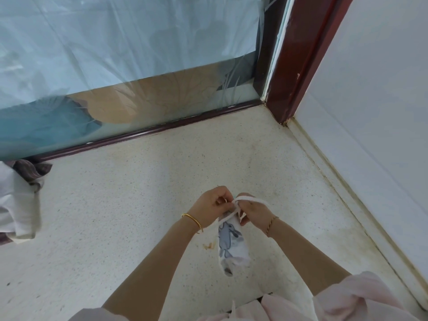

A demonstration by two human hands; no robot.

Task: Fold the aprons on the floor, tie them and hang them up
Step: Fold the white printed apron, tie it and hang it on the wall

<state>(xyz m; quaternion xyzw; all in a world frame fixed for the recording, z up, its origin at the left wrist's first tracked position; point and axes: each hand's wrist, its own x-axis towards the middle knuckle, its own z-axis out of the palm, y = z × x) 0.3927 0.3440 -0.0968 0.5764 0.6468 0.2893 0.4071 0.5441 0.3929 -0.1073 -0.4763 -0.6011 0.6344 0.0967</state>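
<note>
We look down on a speckled floor [139,205], with a filmed glass door [115,54] on the far side and a white wall [382,89] to the right. A heap of cloth [18,200] lies at the left edge, well apart. The rolled apron [229,244] hangs just below our hands. Our left hand [212,205] and right hand [254,213] each pinch its white strap [250,199] with curled fingers.

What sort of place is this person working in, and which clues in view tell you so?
Probably an indoor corner of a home, perhaps by a doorway: a speckled hard floor, a frosted glass panel with a leaf pattern in a dark red wooden frame, and a plain white wall.
</note>
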